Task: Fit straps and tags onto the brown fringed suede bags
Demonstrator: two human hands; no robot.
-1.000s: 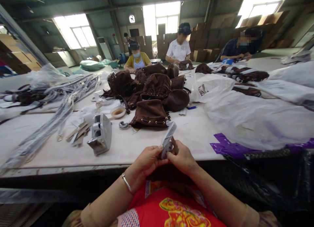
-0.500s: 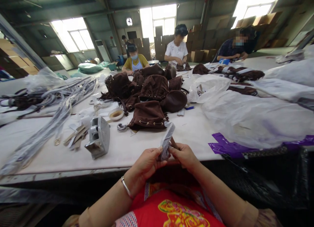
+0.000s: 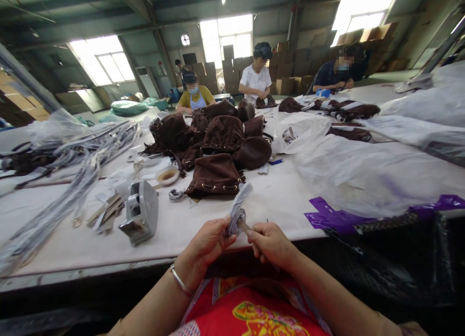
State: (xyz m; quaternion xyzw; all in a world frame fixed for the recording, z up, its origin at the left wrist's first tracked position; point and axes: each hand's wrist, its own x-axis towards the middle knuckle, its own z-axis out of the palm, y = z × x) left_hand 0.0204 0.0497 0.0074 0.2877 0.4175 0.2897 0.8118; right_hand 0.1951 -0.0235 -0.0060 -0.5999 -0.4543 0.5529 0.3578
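Head | left hand (image 3: 209,241) pinches coil (image 3: 236,221), right hand (image 3: 273,243) strip (image 3: 244,226) | brown bags (image 3: 214,174) on white table (image 3: 279,198) | windows (image 3: 111,67) behind

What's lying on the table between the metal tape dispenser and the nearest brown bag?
Between the tape dispenser and the brown bag lies a small grey coil, with a tape roll just beyond; the head view shows both.

Bare tabletop (image 3: 279,200) lies ahead of the hands (image 3: 238,241), bounded beyond by brown bags (image 3: 214,174).

Right hand (image 3: 271,244) farther from coil (image 3: 236,221), flat strip (image 3: 245,227) now between them
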